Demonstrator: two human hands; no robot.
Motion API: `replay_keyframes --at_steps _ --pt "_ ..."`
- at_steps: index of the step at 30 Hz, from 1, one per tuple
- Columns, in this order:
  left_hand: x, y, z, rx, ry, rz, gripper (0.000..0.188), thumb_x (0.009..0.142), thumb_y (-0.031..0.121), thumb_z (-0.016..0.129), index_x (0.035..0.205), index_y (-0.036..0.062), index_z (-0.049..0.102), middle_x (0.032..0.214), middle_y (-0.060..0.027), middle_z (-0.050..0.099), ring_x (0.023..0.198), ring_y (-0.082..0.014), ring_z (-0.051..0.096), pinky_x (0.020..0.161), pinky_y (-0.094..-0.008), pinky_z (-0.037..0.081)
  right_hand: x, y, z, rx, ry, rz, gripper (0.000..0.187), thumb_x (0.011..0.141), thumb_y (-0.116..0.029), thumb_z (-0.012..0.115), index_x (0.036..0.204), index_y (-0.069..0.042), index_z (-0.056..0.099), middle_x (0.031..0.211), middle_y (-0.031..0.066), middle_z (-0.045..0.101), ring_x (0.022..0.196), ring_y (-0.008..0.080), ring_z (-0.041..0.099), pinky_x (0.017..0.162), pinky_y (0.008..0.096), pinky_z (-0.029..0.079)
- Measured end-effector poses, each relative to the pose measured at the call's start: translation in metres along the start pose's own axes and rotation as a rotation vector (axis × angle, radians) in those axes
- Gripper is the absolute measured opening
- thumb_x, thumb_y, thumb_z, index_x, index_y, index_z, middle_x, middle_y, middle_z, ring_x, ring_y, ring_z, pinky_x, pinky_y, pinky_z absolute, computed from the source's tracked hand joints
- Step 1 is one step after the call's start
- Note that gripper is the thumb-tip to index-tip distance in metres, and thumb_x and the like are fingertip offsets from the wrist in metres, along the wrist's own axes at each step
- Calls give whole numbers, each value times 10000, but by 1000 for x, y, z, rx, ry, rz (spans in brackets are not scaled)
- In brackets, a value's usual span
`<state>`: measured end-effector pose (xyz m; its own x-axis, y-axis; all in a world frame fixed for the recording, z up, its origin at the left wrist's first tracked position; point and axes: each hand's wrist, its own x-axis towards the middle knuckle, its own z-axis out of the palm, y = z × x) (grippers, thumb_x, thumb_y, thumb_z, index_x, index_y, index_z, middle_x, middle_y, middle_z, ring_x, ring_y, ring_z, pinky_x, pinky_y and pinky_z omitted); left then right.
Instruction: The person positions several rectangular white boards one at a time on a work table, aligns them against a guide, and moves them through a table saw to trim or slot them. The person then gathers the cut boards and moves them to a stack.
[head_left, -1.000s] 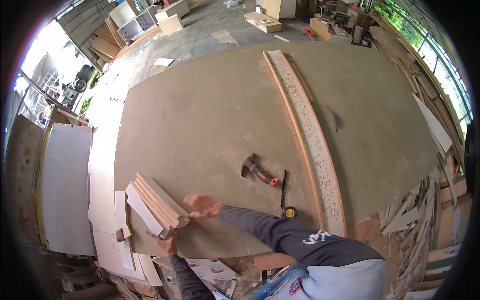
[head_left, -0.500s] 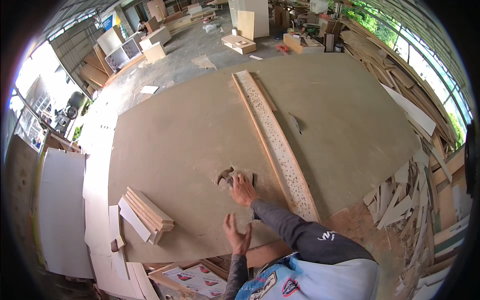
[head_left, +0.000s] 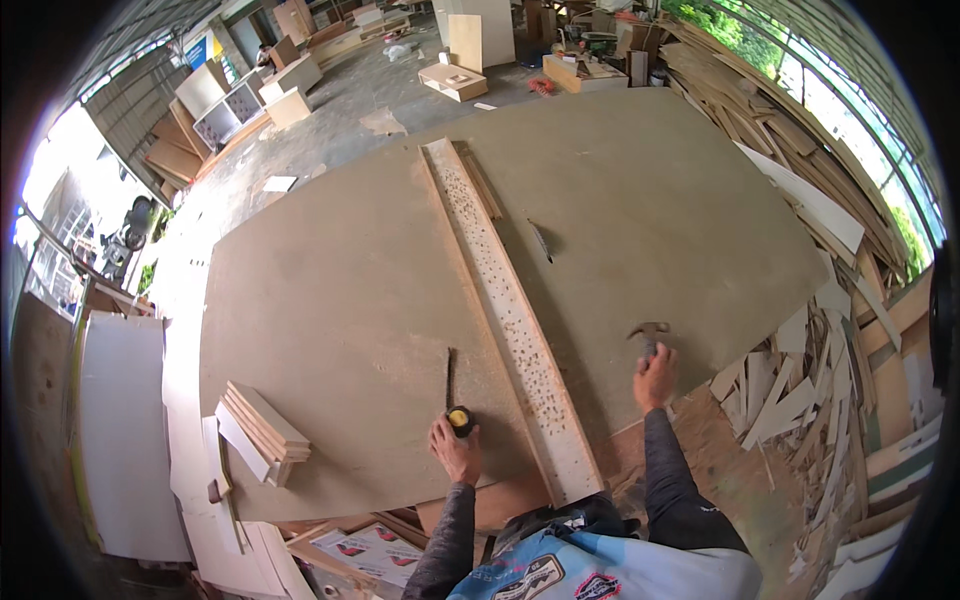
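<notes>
My right hand (head_left: 655, 380) is closed round the handle of a claw hammer (head_left: 652, 328), held over the right part of the large brown board. My left hand (head_left: 457, 455) has its fingers closed round a black tape measure (head_left: 460, 420) with a yellow middle. A thin dark strip (head_left: 449, 370) runs away from it along the board; whether it is part of the tape measure I cannot tell. Between my hands lies a long narrow trough-like piece (head_left: 500, 300), with wooden edges along both sides and a speckled white inside. Its near end reaches my body.
A stack of short wooden pieces (head_left: 260, 430) sits at the board's (head_left: 320, 280) left. One dark, thin pointed object (head_left: 541, 242) and a wooden strip (head_left: 480, 185) lie right of the long piece. Offcuts (head_left: 790, 390) pile up at the right edge. Cabinets (head_left: 455, 80) stand behind.
My right hand has carried the hammer from left of the long piece across to its right. My left hand, open before, is now closed on the tape measure. The view has shifted slightly.
</notes>
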<state>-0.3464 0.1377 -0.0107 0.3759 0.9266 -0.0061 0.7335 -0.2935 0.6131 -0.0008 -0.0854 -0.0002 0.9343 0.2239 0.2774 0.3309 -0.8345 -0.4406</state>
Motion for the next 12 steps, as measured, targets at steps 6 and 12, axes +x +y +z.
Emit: replay_keyframes --at_steps 6,12 --pt "20 80 51 65 355 -328 903 871 278 757 1586 -11 285 1648 -290 161 1513 -486 167 1200 -623 150 77 66 1 -229 -3 125 508 874 -168 732 1329 -56 534 1270 178 535 1164 366 559 968 508 455" --pt "53 163 101 173 200 -294 955 930 375 698 1654 76 153 1685 -290 41 1545 -522 47 1218 -651 94 189 15 47 -41 -6 -39 571 857 -254 753 1349 -70 531 1391 147 513 1281 342 496 1033 533 401"
